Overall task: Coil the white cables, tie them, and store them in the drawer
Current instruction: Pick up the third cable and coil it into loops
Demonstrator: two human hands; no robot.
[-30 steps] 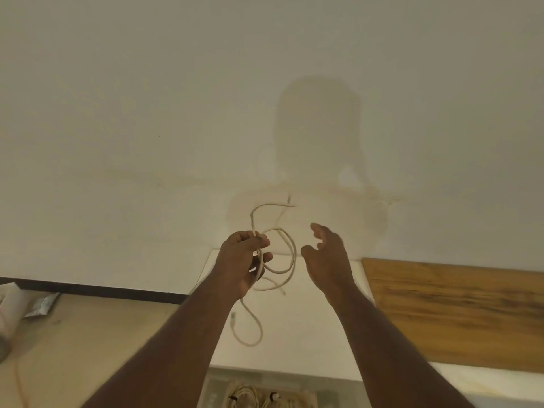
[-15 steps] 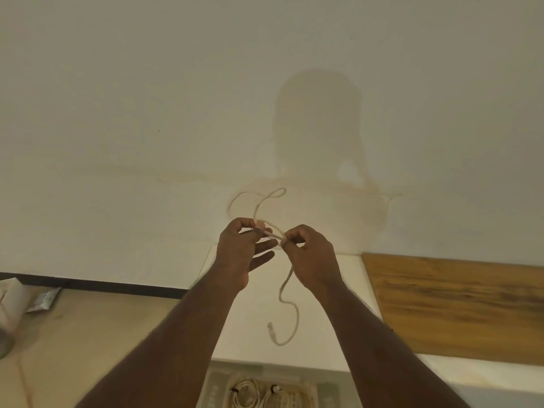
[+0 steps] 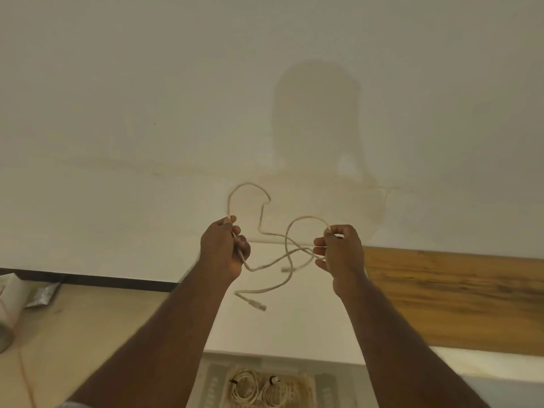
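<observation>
White thin cable is dangling loose between both hands — left hand and right hand each pinching it — coiling's just starting, loops need gathering next.

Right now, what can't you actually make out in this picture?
Head view, the only one:
- white cable: its run inside the left hand and right hand is hidden by fingers; one plug is motion-blurred.
- drawer: cut off by the bottom edge and both forearms.
- coiled cables inside: count unclear.
</observation>
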